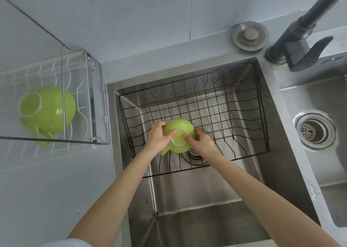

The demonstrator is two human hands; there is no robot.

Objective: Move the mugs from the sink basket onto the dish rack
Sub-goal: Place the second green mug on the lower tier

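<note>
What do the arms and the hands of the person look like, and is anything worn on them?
Both forearms are bare up to the bottom edge of the picture. The left hand and the right hand carry no gloves, and no rings, watch or bracelet show. No sleeve covers either arm. Only a bit of white cloth shows at the lower left corner.

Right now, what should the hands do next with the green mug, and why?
Probably lift it straight up. The left hand and right hand both grip the upside-down green mug inside the wire sink basket, so it must clear the basket rim before going left to the dish rack, where another mug sits.
</note>
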